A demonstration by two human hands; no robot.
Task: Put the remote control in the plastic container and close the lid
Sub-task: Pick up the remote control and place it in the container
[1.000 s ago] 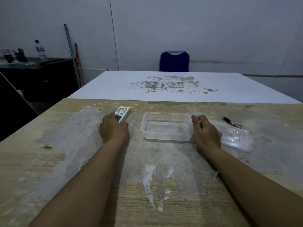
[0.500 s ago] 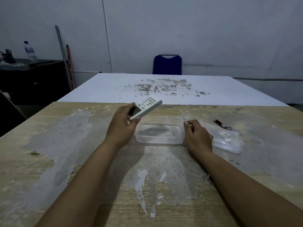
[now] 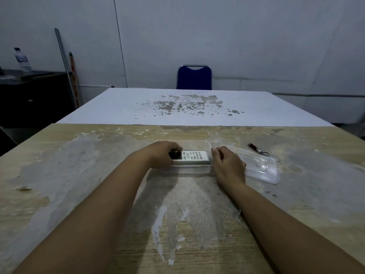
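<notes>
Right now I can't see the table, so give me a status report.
Left hand grips remote, lowered into container. Right hand steadies its right end. Lid off, lying right. Nothing blocking.

Dim, bluish-grey light; soft forearm shadows on table (image 3: 59, 175); wide-angle bending at edges.

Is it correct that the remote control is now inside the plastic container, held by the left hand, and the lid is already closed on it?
Not quite. The head view shows the remote control inside the plastic container, held by the left hand, but the lid lies on the table to the right, not closed.
</notes>
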